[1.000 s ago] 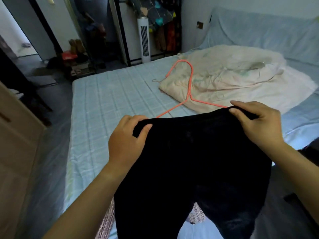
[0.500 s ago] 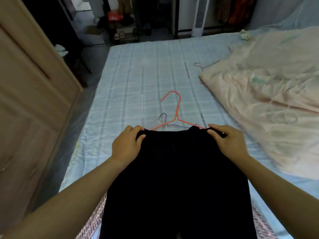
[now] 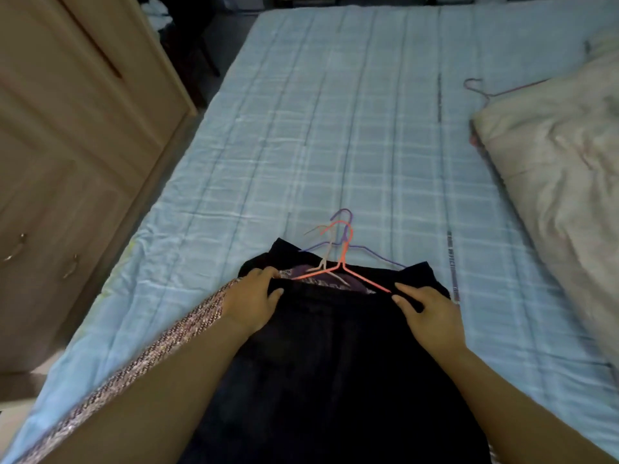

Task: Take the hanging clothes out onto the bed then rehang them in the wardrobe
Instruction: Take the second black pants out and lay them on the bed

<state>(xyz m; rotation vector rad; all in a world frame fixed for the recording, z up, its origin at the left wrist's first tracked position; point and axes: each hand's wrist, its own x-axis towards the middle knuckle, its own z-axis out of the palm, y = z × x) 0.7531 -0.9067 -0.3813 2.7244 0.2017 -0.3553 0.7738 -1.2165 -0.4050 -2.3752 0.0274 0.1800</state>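
A black garment (image 3: 338, 356) lies spread on the near end of the bed (image 3: 335, 128), on top of other clothes. My left hand (image 3: 253, 301) grips its top left edge and my right hand (image 3: 425, 313) pinches its top right edge. An orange wire hanger (image 3: 345, 259) sticks out of the garment's top, its hook pointing away from me. A purple hanger (image 3: 345, 232) and a pale one (image 3: 326, 252) lie under it. A speckled pink garment (image 3: 160, 349) shows along the pile's left edge, under my left arm.
A light wooden wardrobe (image 3: 67, 145) with metal handles stands to the left of the bed. A cream duvet (image 3: 562, 169) is heaped on the bed's right side, with another thin hanger (image 3: 482, 90) poking out beside it. A dark gap of floor runs between wardrobe and bed.
Both hands have lowered the black garment from the air down onto the pile on the bed. The view has tilted downward and the orange hanger now rests over the other hangers.
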